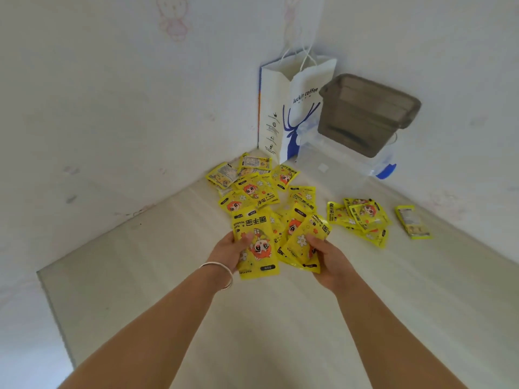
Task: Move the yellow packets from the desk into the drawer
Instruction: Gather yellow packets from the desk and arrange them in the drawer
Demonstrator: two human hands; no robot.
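Several yellow packets with a cartoon face lie scattered on the pale desk (168,270). A large heap (258,189) sits near the wall corner, a smaller pile (362,217) lies to the right, and one stack (412,221) lies furthest right. My left hand (230,251) grips a yellow packet (257,245) held upright above the desk. My right hand (328,259) holds a fan of several yellow packets (304,242). The drawer is not in view.
A white paper coffee bag (289,108) with a blue deer stands in the corner. Beside it a dark translucent box (368,113) rests on a clear container with blue clips (384,167). White walls close the desk behind and to the right; its left edge (47,299) drops off.
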